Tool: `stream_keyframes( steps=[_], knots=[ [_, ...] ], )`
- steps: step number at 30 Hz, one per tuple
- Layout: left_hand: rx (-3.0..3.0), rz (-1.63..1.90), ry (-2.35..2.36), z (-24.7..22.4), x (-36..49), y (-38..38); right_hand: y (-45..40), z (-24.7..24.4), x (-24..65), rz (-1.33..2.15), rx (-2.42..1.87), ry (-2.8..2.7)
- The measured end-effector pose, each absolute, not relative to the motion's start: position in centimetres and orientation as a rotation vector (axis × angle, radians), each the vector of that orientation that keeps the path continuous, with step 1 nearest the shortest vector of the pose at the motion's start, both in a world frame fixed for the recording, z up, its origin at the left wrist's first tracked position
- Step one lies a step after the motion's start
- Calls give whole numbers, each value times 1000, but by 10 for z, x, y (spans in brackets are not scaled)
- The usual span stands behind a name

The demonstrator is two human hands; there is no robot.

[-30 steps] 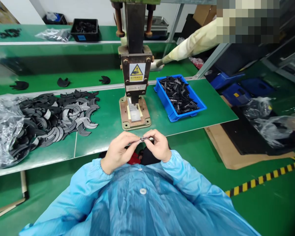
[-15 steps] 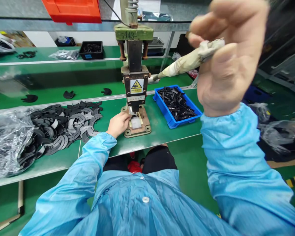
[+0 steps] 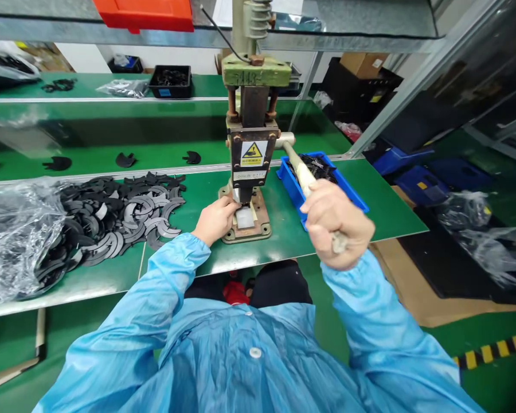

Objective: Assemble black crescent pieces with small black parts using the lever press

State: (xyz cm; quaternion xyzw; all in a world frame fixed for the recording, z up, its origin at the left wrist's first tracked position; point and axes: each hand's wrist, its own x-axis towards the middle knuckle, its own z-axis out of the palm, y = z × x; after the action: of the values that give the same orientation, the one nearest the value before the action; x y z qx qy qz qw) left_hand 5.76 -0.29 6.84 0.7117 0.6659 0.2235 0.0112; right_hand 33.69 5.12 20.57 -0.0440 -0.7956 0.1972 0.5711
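The right hand [image 3: 339, 223] was wrapped firmly around the free end of the pale, wrapped, rod-shaped lever [image 3: 300, 170], whose long axis slanted from its pivot, ahead and left of that grip, back toward the person. Left of the fist, the left hand [image 3: 216, 219] touched the base of the dark metal press [image 3: 248, 133]; I could not tell whether its fingertips pinched anything. 0.5 s earlier, the lever's end stood higher and farther right, in looser fingers.
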Motion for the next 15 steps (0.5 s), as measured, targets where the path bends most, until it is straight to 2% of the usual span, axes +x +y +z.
stream_keyframes(
  steps=[4,9,15],
  knots=[
    [2198,791,2026,65,59,-8,50,162,335,348,-120,-1793],
    [2153,992,2019,57,60,-62,56,155,334,274,-83,-1762],
    [1895,969,2479,43,26,-154,76,152,344,263,-193,-1775]
  ],
)
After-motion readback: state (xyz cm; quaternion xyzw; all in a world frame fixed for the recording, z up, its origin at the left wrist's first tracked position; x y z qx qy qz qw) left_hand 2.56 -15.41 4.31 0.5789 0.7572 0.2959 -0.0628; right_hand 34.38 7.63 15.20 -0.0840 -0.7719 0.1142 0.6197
